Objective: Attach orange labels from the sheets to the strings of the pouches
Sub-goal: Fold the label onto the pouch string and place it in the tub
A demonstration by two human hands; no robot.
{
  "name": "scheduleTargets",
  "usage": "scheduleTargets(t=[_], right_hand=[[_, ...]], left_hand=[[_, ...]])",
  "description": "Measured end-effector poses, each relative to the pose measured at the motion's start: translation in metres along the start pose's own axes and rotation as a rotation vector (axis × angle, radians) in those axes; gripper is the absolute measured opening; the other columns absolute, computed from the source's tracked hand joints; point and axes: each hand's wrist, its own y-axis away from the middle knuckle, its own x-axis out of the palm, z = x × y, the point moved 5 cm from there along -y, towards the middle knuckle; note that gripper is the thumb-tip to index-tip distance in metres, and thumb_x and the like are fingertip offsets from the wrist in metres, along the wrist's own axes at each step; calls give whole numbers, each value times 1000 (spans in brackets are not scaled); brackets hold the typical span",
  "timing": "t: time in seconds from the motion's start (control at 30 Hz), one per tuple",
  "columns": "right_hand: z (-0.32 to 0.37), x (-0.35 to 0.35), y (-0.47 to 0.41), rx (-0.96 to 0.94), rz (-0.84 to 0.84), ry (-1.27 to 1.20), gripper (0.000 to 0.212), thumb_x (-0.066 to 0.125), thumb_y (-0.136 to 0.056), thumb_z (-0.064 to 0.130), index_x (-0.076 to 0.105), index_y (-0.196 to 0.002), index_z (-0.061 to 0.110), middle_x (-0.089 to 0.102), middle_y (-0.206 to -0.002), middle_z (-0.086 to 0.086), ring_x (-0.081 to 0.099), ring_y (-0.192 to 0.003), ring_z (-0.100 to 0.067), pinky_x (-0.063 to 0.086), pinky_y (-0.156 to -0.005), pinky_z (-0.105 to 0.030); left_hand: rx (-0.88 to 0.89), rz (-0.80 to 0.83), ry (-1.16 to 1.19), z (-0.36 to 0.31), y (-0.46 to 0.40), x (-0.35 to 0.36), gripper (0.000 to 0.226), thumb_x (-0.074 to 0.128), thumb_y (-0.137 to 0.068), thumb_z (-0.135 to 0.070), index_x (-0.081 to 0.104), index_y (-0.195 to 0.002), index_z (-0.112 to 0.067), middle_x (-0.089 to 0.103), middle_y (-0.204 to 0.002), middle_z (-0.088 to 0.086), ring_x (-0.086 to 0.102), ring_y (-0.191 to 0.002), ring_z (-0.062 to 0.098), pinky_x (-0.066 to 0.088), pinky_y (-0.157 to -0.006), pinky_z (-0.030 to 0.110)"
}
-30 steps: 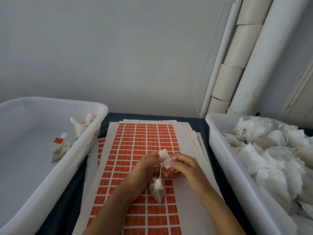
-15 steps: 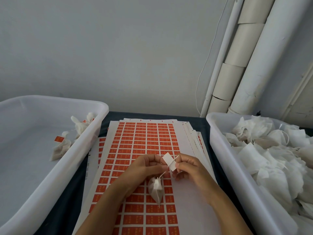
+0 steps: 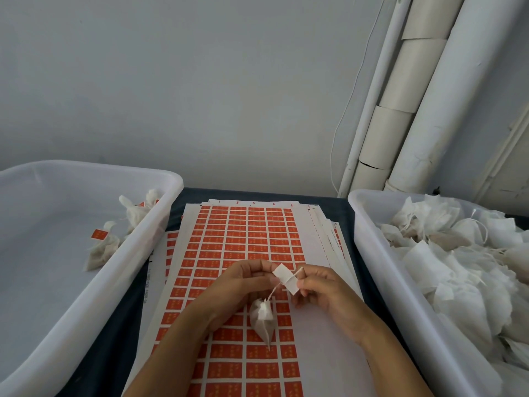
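**Label coming level with the string, ready to fold**

You are lifting the label [image 3: 286, 278] a little higher than a second ago and tilting it, white back up, so the string [image 3: 275, 290] is now crossing its middle. Your left hand [image 3: 243, 285] is pinching one edge, your right hand [image 3: 320, 287] the other along with the string's free end. The pouch [image 3: 262, 319] is dangling below, over the top sheet [image 3: 243, 242]. That crossing suggests folding shut is next.

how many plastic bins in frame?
2. Left bin holds a few labelled pouches; right bin is heaped with unlabelled pouches. The label sheets lie between them.
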Motion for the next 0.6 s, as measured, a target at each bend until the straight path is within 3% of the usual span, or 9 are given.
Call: scheduleTargets(t=[0.1, 0.2, 0.27, 0.37, 0.43, 0.53, 0.6], right_hand=[[-1, 1, -1, 12, 38, -15, 25, 54, -77, 35, 56, -72, 10, 65, -86, -9, 62, -81, -15, 51, -85, -28], [-1, 2, -1, 27, 89, -32, 38, 57, -79, 34, 61, -98, 1, 66, -97, -13, 63, -85, -19, 52, -83, -29], [1, 3, -1, 24, 115, -52, 42, 59, -79, 32, 58, -109, 3, 66, -102, -12, 63, -87, -21, 52, -83, -30], [3, 1, 0, 13, 105, -72, 42, 60, -77, 30, 55, -112, 7, 67, -103, -7, 64, -87, -22, 53, -82, -30], [3, 1, -1, 10, 93, -68, 43, 60, -78, 30, 55, -114, 8, 67, -103, -8, 65, -87, -22, 53, -82, -30], [2, 2, -1, 10, 90, -61, 40, 60, -79, 31, 57, -114, 10, 68, -103, -7, 65, -91, -24, 53, -83, -30], [2, 2, -2, 9, 87, -57, 33, 61, -84, 28, 58, -112, 11, 68, -103, -7, 65, -92, -25, 54, -83, -31]], left_hand=[[10, -9, -17, 0, 0, -1, 23, 57, -90, -6, 74, -81, -18, 67, -101, 20, 62, -97, 33, 50, -94, 41], [4, -35, -32, 0, -1, -3, 20, 57, -90, -5, 72, -80, -14, 64, -102, 27, 57, -98, 43, 45, -97, 50], [1, -43, -30, 0, 0, -2, 21, 58, -89, -4, 72, -78, -14, 63, -102, 28, 56, -93, 38, 43, -99, 52], [0, -40, -18, 0, 0, -1, 25, 56, -90, -4, 72, -76, -16, 64, -101, 26, 56, -91, 35, 44, -97, 47], [10, -11, -9, 1, 0, 0, 18, 55, -91, -6, 71, -86, -12, 65, -102, 23, 58, -92, 34, 44, -97, 46], [16, 65, 28, 0, 0, 2, 26, 58, -88, -23, 67, -106, -6, 69, -104, 15, 65, -95, 28, 48, -95, 39], [12, 84, -8, -2, 1, 6, 34, 65, -83, -35, 67, -107, -11, 72, -101, 9, 68, -94, 23, 54, -86, 27]])
